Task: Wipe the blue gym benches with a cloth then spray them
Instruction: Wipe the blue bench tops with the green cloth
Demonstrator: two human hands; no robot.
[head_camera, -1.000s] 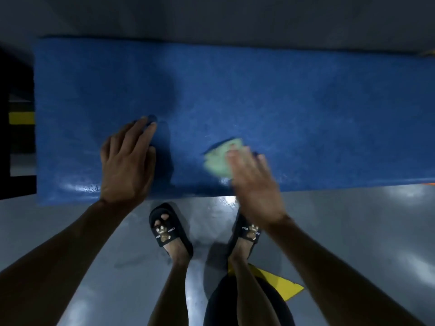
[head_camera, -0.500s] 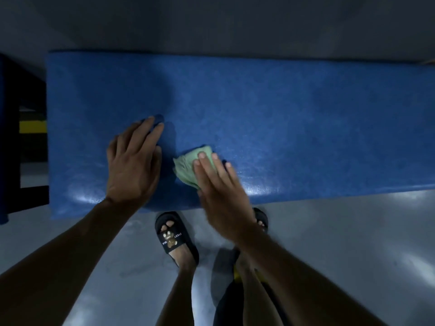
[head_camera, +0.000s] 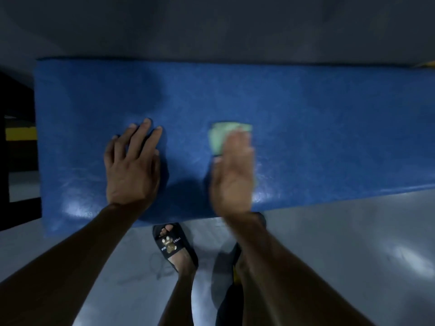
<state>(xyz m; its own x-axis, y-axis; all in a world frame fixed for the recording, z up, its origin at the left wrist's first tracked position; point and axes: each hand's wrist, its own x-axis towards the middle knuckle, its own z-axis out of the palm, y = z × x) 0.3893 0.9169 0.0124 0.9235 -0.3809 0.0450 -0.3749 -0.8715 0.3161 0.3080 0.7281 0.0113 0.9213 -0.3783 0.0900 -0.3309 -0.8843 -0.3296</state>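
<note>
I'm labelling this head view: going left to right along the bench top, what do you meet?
Bare bench → left hand, flat on it → cloth → right hand, pressing the cloth → bare bench again.

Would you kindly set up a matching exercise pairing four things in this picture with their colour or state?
Things:
1. cloth
2. bench
3. left hand
4. sandal

Descriptions:
A. blue, glossy
B. black, on the floor
C. pale green, under the right hand
D. flat on the bench, holding nothing

Pairs: 1-C, 2-A, 3-D, 4-B
</note>
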